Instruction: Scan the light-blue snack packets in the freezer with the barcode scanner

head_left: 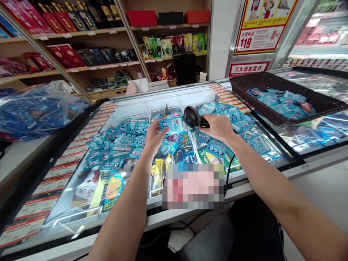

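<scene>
My left hand pinches a blue packet by its left end and holds it above the freezer. In my right hand is a black barcode scanner, its fingers wrapped round the handle and its head turned toward the packet's right end. A cable runs from the scanner down past my right wrist. Many similar blue packets lie in a heap on the freezer's glass top, to the left of my left hand. More blue packets lie beyond my right hand.
A dark brown woven basket with blue packets stands at the right. At the left lies a clear plastic bag of blue packs. Price labels line the glass. Behind are stocked shelves; a blurred patch covers the front edge.
</scene>
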Demonstrator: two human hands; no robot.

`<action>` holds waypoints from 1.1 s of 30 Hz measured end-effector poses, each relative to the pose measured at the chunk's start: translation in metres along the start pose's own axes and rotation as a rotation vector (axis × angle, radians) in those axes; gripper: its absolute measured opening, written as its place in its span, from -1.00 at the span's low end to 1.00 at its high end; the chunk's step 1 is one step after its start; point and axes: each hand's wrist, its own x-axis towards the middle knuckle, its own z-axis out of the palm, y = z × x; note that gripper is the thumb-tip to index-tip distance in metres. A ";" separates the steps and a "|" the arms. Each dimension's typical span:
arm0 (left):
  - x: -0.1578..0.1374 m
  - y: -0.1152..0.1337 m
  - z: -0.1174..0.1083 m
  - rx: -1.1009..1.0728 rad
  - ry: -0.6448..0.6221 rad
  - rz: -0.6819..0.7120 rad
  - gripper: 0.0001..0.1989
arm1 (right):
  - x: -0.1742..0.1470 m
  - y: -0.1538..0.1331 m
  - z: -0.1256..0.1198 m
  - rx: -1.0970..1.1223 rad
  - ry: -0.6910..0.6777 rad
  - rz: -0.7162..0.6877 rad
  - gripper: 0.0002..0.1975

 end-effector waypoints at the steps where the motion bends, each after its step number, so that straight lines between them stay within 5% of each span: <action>1: 0.001 -0.002 -0.001 0.020 0.041 0.005 -0.59 | 0.000 -0.001 -0.001 0.000 -0.002 -0.019 -0.62; 7: 0.005 -0.009 -0.003 0.156 0.171 0.042 -0.64 | -0.003 -0.007 -0.005 0.008 -0.031 -0.104 -0.59; 33: 0.003 -0.007 -0.001 0.244 0.157 0.068 -0.63 | -0.003 -0.009 0.000 0.027 -0.040 -0.225 -0.64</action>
